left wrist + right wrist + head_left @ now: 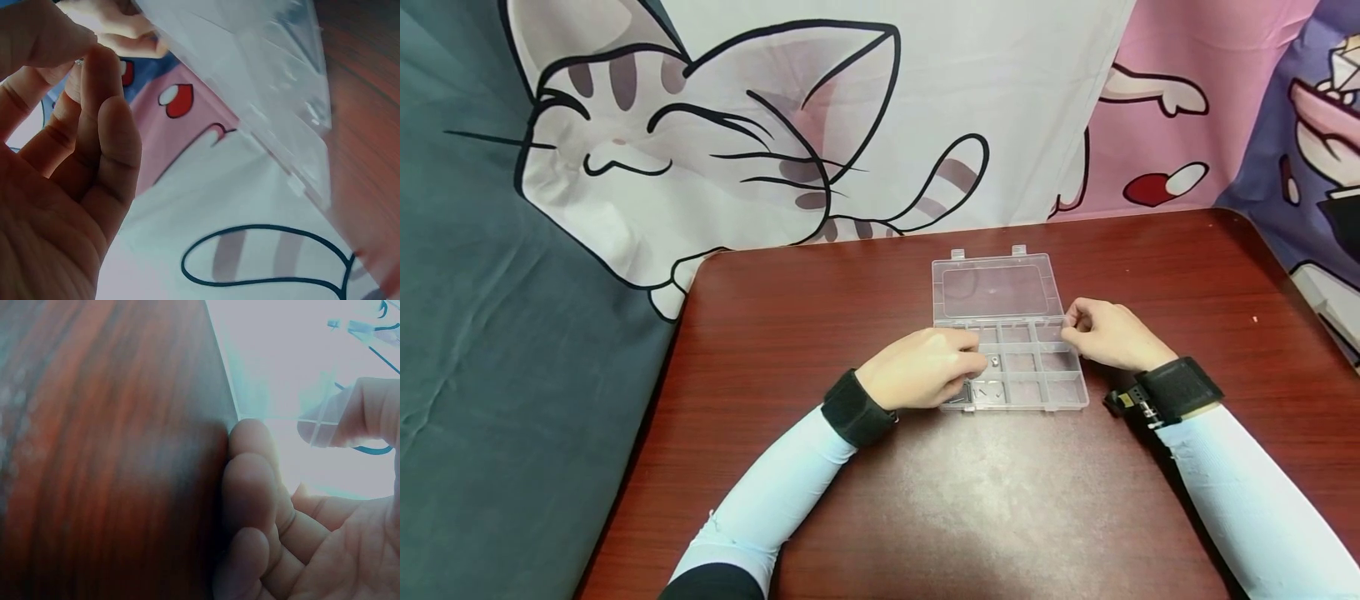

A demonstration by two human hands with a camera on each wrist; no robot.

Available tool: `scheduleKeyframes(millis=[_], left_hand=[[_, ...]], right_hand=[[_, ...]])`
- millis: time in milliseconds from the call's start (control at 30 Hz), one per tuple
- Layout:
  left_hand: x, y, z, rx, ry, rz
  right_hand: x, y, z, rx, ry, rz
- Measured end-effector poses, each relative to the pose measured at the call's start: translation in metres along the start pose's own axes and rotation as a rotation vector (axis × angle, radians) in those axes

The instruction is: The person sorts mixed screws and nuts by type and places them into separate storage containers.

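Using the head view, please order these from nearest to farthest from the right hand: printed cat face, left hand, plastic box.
1. Plastic box: right at the right hand, which grips its right edge.
2. Left hand: over the box's left side.
3. Printed cat face: upper left.

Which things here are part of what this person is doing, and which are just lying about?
Part of the job:
Clear compartment box, lid open
Small pieces in its compartments
Left fingers, apparently pinching a tiny piece
Right fingers, at the box's right edge

Just around:
Brown table under the box
Cat-print cloth behind
Pale speck on the table
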State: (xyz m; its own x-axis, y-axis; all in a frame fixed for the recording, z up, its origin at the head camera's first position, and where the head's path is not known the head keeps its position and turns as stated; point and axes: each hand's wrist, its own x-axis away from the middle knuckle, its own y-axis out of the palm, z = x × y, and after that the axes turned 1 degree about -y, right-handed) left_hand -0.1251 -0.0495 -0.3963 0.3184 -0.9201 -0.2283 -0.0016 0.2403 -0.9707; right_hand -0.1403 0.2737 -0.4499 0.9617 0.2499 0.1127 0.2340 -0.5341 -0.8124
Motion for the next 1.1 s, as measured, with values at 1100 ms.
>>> scheduleKeyframes(millis=[1100], left_hand=[[-0.023, 0.002, 0.019, 0.044, -0.012, -0.071]], right_hand=[[-0.002, 0.001, 0.001, 0.001, 0.011, 0.002]])
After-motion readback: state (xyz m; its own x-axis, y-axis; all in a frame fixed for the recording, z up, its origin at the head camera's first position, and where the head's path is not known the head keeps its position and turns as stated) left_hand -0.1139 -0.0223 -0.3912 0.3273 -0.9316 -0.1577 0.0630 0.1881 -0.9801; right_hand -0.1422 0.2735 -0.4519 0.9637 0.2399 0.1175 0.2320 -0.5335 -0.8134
